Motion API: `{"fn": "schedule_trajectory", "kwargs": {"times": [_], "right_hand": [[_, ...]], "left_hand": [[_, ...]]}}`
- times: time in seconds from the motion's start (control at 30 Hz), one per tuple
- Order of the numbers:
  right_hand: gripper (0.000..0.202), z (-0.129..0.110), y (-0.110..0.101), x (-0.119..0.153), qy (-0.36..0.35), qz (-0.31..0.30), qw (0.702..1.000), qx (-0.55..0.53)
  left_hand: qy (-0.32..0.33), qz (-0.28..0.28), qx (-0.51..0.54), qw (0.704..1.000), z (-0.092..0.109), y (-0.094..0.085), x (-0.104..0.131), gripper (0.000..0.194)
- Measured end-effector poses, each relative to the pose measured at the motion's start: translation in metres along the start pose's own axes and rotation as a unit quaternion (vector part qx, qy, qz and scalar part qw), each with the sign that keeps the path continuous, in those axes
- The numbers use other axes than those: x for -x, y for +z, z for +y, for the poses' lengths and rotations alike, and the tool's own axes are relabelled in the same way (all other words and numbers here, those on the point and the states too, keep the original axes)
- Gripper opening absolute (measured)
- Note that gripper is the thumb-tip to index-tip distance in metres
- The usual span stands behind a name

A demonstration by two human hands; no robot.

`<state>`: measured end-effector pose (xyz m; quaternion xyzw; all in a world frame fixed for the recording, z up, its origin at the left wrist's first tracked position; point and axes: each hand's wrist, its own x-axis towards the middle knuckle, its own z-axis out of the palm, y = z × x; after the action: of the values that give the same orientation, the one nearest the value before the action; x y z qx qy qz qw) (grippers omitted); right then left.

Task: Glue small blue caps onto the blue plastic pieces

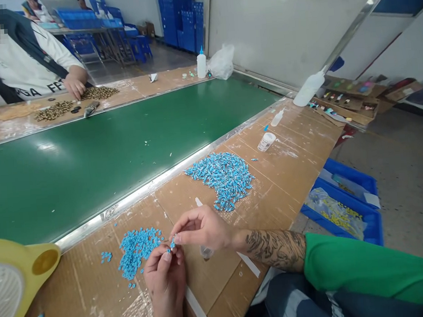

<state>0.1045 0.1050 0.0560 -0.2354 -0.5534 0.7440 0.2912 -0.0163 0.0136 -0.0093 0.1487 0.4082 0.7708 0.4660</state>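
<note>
Small blue pieces [172,245] are pinched where my two hands meet, above the cardboard-covered table [211,273]. My left hand [166,271] comes up from the bottom edge, thumb and fingers closed on a blue piece. From the right, my right hand [201,229] reaches across with thumb and forefinger closed on a blue piece too. Just left of the hands lies a pile of blue rings [136,251]. Beyond my right hand is a larger pile of slim blue pieces [227,176]. A small clear cup [206,251] stands partly hidden beneath my right hand.
A green belt [124,140] runs beyond the table. Across it, a person's hand [75,83] touches brownish beads [99,92]. A white cup [266,141] and bottles [309,89] stand at right. A yellow device [25,280] sits lower left; blue bins [344,217] lie right.
</note>
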Motion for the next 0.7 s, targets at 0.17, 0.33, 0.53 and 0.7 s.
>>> {"fn": "schedule_trajectory", "kwargs": {"times": [0.17,0.33,0.53,0.7], "right_hand": [[0.024,0.003,0.004,0.0,0.008,-0.005,0.999,-0.04],[0.027,0.007,0.005,0.002,0.015,-0.007,0.999,-0.042],[0.02,0.001,0.008,0.002,-0.023,0.029,0.998,0.056],[0.007,-0.01,0.008,0.006,-0.15,0.052,0.958,0.239]], "left_hand": [[-0.004,0.007,0.001,1.0,0.001,-0.002,0.001,0.022],[-0.01,0.01,0.001,1.0,0.002,-0.001,0.0,0.023],[-0.01,0.005,-0.011,1.0,0.002,0.0,0.002,0.022],[0.013,0.008,-0.029,0.999,0.001,-0.001,0.003,0.016]]}}
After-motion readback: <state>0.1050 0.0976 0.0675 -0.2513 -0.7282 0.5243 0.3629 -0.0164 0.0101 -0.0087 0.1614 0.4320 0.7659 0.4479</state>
